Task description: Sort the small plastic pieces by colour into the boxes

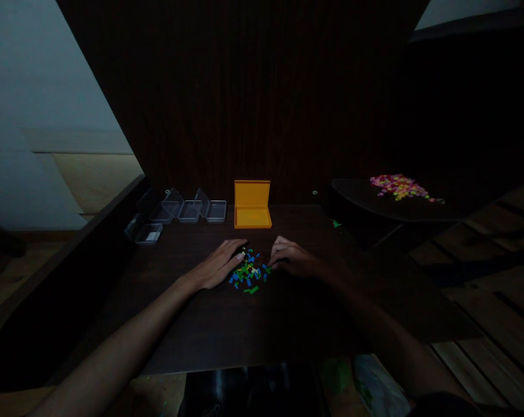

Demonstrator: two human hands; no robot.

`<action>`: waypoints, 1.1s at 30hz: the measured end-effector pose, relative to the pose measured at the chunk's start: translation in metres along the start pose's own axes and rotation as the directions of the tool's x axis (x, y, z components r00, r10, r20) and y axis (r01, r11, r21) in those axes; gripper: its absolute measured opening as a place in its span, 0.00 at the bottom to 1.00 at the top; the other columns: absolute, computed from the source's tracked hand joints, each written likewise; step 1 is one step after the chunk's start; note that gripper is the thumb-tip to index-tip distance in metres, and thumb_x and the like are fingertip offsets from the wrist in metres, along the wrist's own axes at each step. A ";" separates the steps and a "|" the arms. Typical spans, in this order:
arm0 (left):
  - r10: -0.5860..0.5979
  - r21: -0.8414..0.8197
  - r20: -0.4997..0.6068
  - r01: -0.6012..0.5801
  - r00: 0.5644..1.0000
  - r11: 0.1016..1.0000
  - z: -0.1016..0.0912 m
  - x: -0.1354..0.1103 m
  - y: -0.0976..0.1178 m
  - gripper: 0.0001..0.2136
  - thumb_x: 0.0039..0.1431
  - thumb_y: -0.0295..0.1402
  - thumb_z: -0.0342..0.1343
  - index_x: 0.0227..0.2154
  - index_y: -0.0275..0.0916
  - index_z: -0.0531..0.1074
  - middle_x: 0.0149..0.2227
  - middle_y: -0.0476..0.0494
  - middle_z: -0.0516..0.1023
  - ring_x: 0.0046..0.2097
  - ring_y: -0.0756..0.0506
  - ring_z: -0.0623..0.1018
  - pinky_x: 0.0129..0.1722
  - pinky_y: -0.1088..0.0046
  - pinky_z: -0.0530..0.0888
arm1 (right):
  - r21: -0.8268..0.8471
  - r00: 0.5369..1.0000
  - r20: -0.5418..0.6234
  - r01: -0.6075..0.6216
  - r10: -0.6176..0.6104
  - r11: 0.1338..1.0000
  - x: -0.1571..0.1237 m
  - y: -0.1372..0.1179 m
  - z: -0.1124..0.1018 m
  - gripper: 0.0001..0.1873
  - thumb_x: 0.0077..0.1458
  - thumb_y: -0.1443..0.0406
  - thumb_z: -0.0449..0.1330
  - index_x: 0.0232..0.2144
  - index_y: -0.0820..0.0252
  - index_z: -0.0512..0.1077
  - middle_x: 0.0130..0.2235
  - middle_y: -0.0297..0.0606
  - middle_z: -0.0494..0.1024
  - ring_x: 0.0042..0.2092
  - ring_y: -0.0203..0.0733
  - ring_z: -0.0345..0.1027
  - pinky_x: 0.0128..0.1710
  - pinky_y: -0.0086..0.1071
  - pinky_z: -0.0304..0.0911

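A small heap of tiny blue, green and yellow bricks [248, 272] lies on the dark wooden table [227, 330]. My left hand [218, 263] lies flat on the table at the heap's left edge, fingers stretched out and touching the bricks. My right hand [290, 258] rests at the heap's right edge with its fingers curled inward; whether anything is pinched in them is hidden in the dim light.
An open orange box [252, 208] stands behind the heap. Several clear plastic boxes [190, 209] with open lids sit at the back left. A second heap of pink and yellow pieces [399, 186] lies on a raised shelf at the right. One green piece [336, 223] lies apart.
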State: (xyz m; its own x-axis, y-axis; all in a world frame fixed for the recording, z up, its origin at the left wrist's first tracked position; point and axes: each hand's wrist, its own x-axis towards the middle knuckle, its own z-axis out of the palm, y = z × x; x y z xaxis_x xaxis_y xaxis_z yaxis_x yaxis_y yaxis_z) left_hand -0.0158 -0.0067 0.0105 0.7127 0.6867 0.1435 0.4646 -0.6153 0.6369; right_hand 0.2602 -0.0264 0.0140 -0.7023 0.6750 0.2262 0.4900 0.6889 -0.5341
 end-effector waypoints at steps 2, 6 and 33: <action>-0.004 -0.002 0.002 0.004 1.000 1.000 0.000 0.000 0.000 0.25 0.68 0.46 0.37 0.62 0.40 0.56 0.62 0.39 0.63 0.63 0.41 0.61 0.65 0.57 0.58 | 0.000 1.000 -0.005 0.000 0.000 1.000 0.000 0.000 0.001 0.06 0.57 0.66 0.61 0.33 0.57 0.79 0.33 0.39 0.75 0.41 0.43 0.64 0.41 0.36 0.63; -0.022 -0.015 -0.004 0.022 1.000 1.000 0.001 -0.001 0.000 0.26 0.68 0.47 0.37 0.63 0.40 0.54 0.62 0.38 0.62 0.63 0.40 0.61 0.65 0.56 0.58 | 0.009 1.000 -0.008 0.002 -0.002 1.000 -0.001 0.002 0.002 0.06 0.57 0.67 0.60 0.33 0.58 0.78 0.33 0.40 0.75 0.40 0.43 0.65 0.41 0.37 0.63; -0.067 -0.040 0.008 0.067 0.998 0.997 -0.001 -0.001 0.004 0.28 0.67 0.47 0.38 0.64 0.38 0.50 0.63 0.37 0.61 0.64 0.41 0.61 0.65 0.58 0.57 | -0.028 0.960 -0.255 -0.127 0.116 0.991 0.001 0.003 -0.005 0.06 0.59 0.65 0.59 0.33 0.58 0.76 0.35 0.40 0.77 0.41 0.44 0.66 0.43 0.38 0.61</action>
State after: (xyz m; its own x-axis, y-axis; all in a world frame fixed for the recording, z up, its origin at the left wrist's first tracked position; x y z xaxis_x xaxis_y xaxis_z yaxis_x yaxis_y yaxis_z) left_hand -0.0154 -0.0093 0.0140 0.6841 0.7232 0.0945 0.4899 -0.5516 0.6750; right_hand 0.2635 -0.0218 0.0169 -0.4859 0.7952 0.3626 0.5898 0.6046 -0.5353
